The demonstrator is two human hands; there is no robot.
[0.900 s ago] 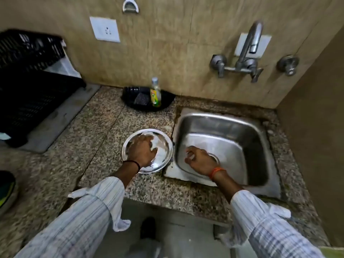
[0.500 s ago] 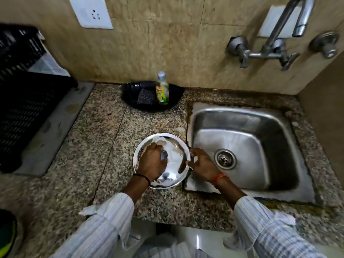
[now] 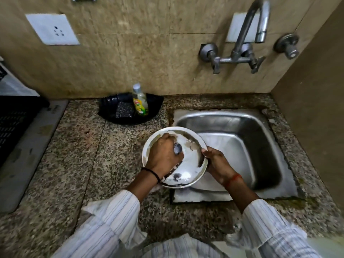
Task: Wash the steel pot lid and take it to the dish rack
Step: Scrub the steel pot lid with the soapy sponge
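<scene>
- Nearest the camera, two forearms in rolled white sleeves with thin blue stripes (image 3: 104, 226) reach forward over the speckled brown granite worktop (image 3: 74, 164).
- The left hand (image 3: 162, 155), a black band at its wrist, lies on the upper face of the round steel pot lid (image 3: 189, 164), its fingers curled around the lid's small dark knob (image 3: 177, 148); this grip is closed on the knob.
- The right hand (image 3: 217, 164), an orange thread at its wrist, clasps the lid's right rim, thumb on top and fingers folded beneath, so its grip is pinching the lid's edge.
- The lid is held between both hands, tilted, straddling the left edge of the square steel sink (image 3: 260, 155); part of it is over the worktop and part over the basin. Whitish smears and patches show on its shiny surface.
- To the far left, a black plastic lattice dish rack (image 3: 13, 118) stands on a grey mat (image 3: 33, 146), well apart from the lid.
- Beyond the lid, against the wall, a shallow black plastic tray (image 3: 115, 105) holds a dark scouring pad (image 3: 124, 109) and a clear bottle of yellow-green dish liquid (image 3: 140, 103) standing upright.
- On the beige tiled wall (image 3: 139, 53), a curved steel tap (image 3: 249, 30) with two lever valves is mounted above the sink, a separate round valve (image 3: 287, 46) to its right.
- A white electrical socket plate (image 3: 53, 29) sits on the wall at upper left.
</scene>
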